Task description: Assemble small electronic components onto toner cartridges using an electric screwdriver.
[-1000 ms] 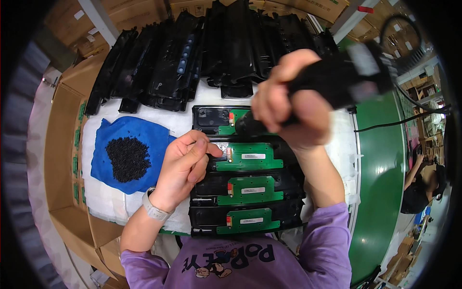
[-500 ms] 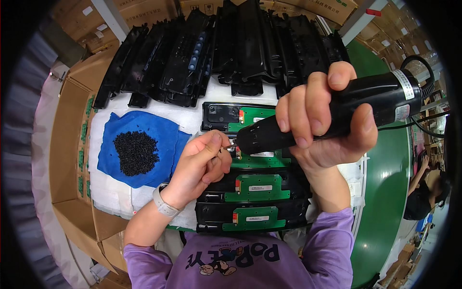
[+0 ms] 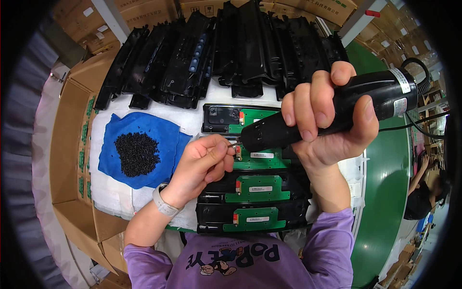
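Note:
My right hand (image 3: 332,120) is wrapped around a black electric screwdriver (image 3: 269,132), which tilts down to the left with its cable leading off to the right. The fingers of my left hand (image 3: 207,161) are pinched together at the thin metal bit (image 3: 235,144); whatever they hold there is hidden or too small to name. Below the bit, several black plastic housings (image 3: 211,217) lie in a column, each carrying a green circuit board (image 3: 279,194) with a red connector. To the left, a heap of small black screws (image 3: 137,154) rests on a blue cloth (image 3: 108,161).
Long black plastic housings (image 3: 185,72) stand packed along the back of the white-covered table (image 3: 108,200). An open cardboard box (image 3: 72,192) with green boards stands at the left. Beyond the right edge runs a green surface (image 3: 380,192). Another person (image 3: 421,200) is far right.
The screwdriver's nose has shifted slightly to the right and up. My left hand's fingers have moved a little to the right with the bit, still pinched.

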Motion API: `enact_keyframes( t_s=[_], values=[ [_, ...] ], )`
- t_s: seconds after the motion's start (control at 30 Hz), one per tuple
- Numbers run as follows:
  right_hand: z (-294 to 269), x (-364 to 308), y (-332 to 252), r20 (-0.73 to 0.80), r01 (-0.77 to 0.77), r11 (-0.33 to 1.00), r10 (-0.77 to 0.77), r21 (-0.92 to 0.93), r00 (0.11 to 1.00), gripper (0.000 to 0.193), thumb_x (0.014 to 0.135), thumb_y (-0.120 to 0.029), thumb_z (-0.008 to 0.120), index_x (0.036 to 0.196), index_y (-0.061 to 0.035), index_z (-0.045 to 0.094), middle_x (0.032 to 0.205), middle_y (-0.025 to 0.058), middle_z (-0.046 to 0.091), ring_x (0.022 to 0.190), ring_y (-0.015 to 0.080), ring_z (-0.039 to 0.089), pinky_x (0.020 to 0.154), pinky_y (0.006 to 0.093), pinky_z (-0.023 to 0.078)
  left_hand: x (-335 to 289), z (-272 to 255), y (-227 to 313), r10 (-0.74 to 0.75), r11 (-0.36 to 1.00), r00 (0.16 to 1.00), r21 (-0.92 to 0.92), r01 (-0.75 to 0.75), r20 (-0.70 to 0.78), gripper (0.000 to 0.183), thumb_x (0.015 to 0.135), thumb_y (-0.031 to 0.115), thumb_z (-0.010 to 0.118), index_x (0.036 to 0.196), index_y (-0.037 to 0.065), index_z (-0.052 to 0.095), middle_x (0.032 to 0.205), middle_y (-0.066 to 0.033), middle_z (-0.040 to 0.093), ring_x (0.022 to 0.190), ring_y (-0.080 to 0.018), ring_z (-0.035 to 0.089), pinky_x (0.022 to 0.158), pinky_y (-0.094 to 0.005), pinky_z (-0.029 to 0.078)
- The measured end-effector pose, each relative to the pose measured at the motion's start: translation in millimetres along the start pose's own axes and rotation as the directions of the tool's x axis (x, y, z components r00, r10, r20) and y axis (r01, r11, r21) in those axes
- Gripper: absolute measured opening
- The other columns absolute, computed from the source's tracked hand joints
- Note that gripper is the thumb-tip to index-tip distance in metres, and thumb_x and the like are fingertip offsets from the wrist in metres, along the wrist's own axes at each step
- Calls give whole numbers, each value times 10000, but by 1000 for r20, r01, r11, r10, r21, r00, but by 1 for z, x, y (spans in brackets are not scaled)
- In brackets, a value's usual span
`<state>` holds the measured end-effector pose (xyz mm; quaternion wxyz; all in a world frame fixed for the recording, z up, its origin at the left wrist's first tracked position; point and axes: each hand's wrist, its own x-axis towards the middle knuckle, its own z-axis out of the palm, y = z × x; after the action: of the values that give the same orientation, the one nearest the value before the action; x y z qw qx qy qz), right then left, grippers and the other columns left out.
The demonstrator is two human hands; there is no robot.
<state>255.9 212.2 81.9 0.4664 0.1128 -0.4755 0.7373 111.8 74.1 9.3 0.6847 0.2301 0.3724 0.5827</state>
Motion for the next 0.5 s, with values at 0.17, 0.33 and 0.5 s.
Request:
enact_keyframes(
  t_s=[0.17,0.33,0.5],
  values=[
    [0,0,-2,18,3,1000,-3,17,1000,369,843,-381,483,1028,-63,449,611,9,439,441,117,416,542,301,397,0,-4,-6,54,998,998,-18,-54,-23,157,904,179,506,885,25,533,652,-49,544,422,-22,338,398,-159,244],
    [1,-3,1,37,0,1000,-1,18,999,373,847,-392,474,1033,-70,450,611,7,446,446,117,428,545,302,402,-1,-1,-4,68,998,995,12,-67,-77,78,858,95,568,891,27,552,688,-60,586,430,-18,350,398,-147,254],
    [3,-3,2,53,-9,1000,8,15,999,378,848,-401,469,1031,-71,442,607,5,452,429,113,425,530,295,405,-2,-1,-4,109,991,989,89,-100,-97,68,842,65,579,882,10,590,694,-73,617,435,-16,382,388,-143,262]
  ],
)
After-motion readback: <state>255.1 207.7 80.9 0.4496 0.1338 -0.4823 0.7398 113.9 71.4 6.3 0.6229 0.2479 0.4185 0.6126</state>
